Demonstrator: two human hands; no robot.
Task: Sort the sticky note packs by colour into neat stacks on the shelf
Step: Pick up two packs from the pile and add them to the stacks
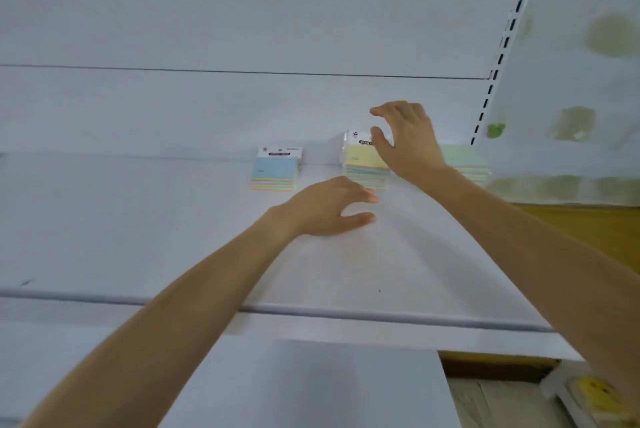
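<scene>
Three stacks of sticky note packs are sitting at the back of the white shelf, against the back panel. The yellow-topped stack is sitting directly between the two hands: the right hand is hovering over its top right corner, fingers spread and curved, thumb just at the pack's label edge, not closing on anything I can confirm. The left hand is resting low on the shelf just in front of that stack, fingers loose and released, fingertips reaching near the stack's front edge; contact is unclear from blur. The blue-topped stack is sitting to the left of both hands, well apart from the left hand, its label strip facing the back. The green-topped stack is sitting to the right, partly hidden behind the right wrist. Both forearms are stretching in from the bottom. A slotted upright is running behind the right hand.
</scene>
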